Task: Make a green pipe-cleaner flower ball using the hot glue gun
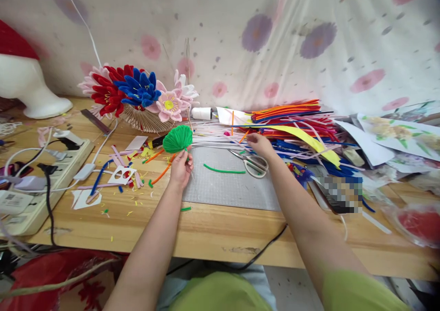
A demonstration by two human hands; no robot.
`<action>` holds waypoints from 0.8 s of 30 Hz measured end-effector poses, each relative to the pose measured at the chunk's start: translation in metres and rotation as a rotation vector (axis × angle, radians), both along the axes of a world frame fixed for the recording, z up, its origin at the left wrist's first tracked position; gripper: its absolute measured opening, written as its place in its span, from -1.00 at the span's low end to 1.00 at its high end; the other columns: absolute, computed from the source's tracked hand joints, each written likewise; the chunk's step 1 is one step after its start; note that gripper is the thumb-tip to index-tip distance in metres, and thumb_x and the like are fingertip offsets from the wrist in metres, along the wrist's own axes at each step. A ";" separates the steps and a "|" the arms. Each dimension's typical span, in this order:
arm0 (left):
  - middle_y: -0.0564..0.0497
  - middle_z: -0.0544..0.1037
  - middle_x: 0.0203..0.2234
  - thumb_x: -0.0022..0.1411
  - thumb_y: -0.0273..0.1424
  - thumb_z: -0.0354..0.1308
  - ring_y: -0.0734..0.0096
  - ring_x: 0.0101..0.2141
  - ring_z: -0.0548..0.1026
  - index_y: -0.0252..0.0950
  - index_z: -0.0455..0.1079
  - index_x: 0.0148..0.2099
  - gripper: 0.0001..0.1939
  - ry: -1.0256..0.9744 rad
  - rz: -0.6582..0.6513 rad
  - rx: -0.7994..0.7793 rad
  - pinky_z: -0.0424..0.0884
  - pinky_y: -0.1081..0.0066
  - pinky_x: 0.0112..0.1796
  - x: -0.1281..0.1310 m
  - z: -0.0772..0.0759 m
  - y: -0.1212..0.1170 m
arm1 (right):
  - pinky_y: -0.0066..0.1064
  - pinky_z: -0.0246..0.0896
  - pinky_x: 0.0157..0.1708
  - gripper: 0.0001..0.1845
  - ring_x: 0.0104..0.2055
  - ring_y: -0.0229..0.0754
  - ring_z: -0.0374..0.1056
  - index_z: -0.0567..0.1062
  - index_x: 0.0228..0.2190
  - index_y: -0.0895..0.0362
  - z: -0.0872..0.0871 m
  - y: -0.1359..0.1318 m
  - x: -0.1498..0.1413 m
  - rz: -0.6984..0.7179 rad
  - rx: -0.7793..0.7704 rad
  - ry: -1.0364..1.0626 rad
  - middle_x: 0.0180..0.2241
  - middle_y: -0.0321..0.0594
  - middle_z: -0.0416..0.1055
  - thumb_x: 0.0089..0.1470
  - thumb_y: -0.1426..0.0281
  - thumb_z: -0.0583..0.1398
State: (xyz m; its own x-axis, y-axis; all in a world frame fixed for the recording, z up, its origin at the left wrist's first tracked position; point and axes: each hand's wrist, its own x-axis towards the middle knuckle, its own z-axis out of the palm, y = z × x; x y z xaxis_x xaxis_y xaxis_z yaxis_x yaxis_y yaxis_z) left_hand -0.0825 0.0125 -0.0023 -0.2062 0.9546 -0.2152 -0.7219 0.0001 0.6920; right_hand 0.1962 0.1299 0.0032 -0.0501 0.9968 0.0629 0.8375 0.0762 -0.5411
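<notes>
the left hand [182,166] pinches the green fan [177,139] by its base, grip closed, near the left edge of the grey mat [220,189]. the right hand [260,145] is at the fuzzy stems [288,110], beyond the scissors [246,159]; i cannot tell what its grip holds. 1 green strip [223,170] lies on the mat.

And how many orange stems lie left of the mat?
2. The upper stem lies left of the green fan, a bit lower; the lower stem slants up toward the left hand. Others may be hidden by that hand.
</notes>
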 end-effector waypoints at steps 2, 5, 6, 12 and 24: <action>0.12 0.33 -0.59 0.11 -0.51 0.13 0.73 -0.65 0.24 -0.36 0.45 -0.23 -0.85 0.025 0.008 0.010 0.20 0.68 -0.67 0.000 -0.002 0.002 | -0.37 0.24 -0.17 -0.71 -0.22 -0.20 0.39 0.46 -0.21 0.18 0.007 0.002 0.010 -0.115 0.079 0.007 -0.22 -0.15 0.49 -0.03 0.45 0.11; 0.11 0.37 -0.53 0.07 -0.52 0.16 0.72 -0.60 0.30 -0.32 0.45 -0.20 -0.80 0.067 0.007 0.029 0.32 0.64 -0.58 0.001 -0.005 0.003 | -0.35 0.23 -0.18 -0.73 -0.22 -0.15 0.39 0.47 -0.24 0.17 0.012 0.000 0.022 -0.117 0.039 -0.141 -0.25 -0.15 0.49 -0.05 0.45 0.13; 0.11 0.39 -0.50 0.06 -0.53 0.17 0.72 -0.59 0.31 -0.30 0.45 -0.19 -0.78 0.081 0.000 0.038 0.37 0.62 -0.53 0.002 -0.006 0.003 | -0.35 0.23 -0.17 -0.71 -0.20 -0.14 0.39 0.47 -0.22 0.17 0.013 -0.002 0.022 -0.088 0.014 -0.196 -0.23 -0.13 0.49 -0.06 0.45 0.14; 0.10 0.43 -0.41 -0.05 -0.50 0.26 0.66 -0.45 0.40 -0.27 0.44 -0.15 -0.67 0.153 -0.017 0.045 0.48 0.48 -0.34 0.005 -0.009 -0.001 | -0.37 0.21 -0.14 -0.59 -0.11 -0.09 0.37 0.45 -0.11 0.09 0.014 -0.011 0.004 0.162 -0.203 -0.337 -0.11 -0.16 0.46 -0.07 0.34 0.19; 0.16 0.36 -0.57 -0.16 -0.47 0.32 0.63 -0.50 0.43 -0.24 0.46 -0.14 -0.57 0.148 0.049 0.011 0.47 0.51 -0.43 -0.001 -0.013 0.005 | -0.13 0.07 -0.01 -0.52 0.05 0.07 0.20 0.37 0.01 0.18 0.025 0.037 0.003 -0.047 0.057 -0.617 0.01 0.05 0.33 0.01 0.38 0.09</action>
